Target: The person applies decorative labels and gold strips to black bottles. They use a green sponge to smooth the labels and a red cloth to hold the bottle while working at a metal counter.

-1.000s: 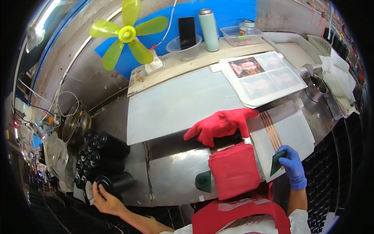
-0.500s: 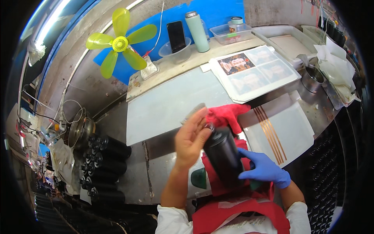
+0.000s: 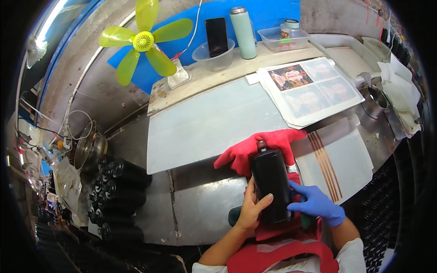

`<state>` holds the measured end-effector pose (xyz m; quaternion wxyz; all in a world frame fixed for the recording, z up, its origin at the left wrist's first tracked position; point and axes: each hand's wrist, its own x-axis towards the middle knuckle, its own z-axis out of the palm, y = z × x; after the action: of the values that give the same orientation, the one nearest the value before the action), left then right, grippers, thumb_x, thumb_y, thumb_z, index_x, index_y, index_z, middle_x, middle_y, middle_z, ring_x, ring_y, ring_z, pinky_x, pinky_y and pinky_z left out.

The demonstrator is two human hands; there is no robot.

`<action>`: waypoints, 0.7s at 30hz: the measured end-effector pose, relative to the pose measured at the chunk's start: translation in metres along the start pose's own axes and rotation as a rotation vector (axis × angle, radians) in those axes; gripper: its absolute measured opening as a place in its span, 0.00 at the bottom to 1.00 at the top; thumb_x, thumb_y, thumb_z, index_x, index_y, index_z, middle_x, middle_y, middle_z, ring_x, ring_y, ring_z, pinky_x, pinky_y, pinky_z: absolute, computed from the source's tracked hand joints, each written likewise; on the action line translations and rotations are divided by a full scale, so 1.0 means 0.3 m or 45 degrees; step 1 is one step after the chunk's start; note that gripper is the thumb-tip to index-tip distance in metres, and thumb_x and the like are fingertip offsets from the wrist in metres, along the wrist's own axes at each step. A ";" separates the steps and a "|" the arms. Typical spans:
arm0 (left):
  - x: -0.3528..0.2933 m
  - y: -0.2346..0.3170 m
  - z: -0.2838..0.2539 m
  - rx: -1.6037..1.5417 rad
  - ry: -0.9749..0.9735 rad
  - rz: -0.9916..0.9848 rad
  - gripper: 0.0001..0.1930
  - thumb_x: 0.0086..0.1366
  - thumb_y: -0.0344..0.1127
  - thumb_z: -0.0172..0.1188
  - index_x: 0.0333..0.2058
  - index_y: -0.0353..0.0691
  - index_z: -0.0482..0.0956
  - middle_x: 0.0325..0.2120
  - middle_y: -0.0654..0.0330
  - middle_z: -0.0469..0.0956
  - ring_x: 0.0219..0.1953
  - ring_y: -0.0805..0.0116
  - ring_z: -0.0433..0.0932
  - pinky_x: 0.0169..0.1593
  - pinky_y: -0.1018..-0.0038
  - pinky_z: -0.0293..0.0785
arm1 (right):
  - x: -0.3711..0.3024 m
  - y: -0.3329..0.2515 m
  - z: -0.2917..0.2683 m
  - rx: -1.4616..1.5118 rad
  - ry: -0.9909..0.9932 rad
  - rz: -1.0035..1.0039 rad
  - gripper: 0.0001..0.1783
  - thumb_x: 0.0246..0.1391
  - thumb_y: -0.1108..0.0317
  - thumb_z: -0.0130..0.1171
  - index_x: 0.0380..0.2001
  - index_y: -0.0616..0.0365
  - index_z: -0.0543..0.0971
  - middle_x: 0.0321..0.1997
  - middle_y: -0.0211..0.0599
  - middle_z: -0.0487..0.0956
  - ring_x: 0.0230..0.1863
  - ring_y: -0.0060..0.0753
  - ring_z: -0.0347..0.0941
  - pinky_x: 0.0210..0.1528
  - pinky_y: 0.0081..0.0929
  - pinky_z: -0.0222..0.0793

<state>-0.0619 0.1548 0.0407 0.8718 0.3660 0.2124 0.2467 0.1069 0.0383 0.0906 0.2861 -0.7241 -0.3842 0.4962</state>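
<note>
A glossy black bottle (image 3: pixel 271 182) with a narrow threaded neck tilts away from me above the front of the table, its neck at the far end. My bare left hand (image 3: pixel 251 208) grips its lower left side, thumb across the front and fingers partly hidden behind. On the opposite side, my right hand (image 3: pixel 318 205) in a blue glove has its thumb and fingers against the lower right of the bottle. A crumpled red cloth (image 3: pixel 234 150) lies just beyond and under the bottle. Part of a dark green piece (image 3: pixel 234 215) shows beside my left hand.
A pale board (image 3: pixel 205 123) covers the table's middle. Printed sheets (image 3: pixel 314 91) and a sheet with copper-coloured strips (image 3: pixel 325 166) lie to the right. Black bottles (image 3: pixel 120 195) are stacked at left. A yellow-green fan (image 3: pixel 144 42), phone (image 3: pixel 216 37) and pale green flask (image 3: pixel 243 34) stand behind.
My left hand has moved from the bottle's neck down to its lower left side. A blurred piece near that hand is out of sight. My right hand stays at the bottle's lower right.
</note>
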 end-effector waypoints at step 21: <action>0.018 0.033 -0.020 0.010 -0.025 0.055 0.42 0.53 0.24 0.62 0.63 0.35 0.47 0.58 0.54 0.59 0.61 0.64 0.59 0.63 0.70 0.52 | 0.955 -0.161 -1.042 -0.737 0.648 -0.241 0.33 0.28 0.54 0.75 0.39 0.61 0.77 0.38 0.43 0.77 0.42 0.37 0.72 0.46 0.29 0.66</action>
<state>-0.0637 0.1672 0.0430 0.8668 0.3764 0.1970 0.2610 0.4478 0.2948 0.0936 0.2009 -0.8360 -0.4901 0.1435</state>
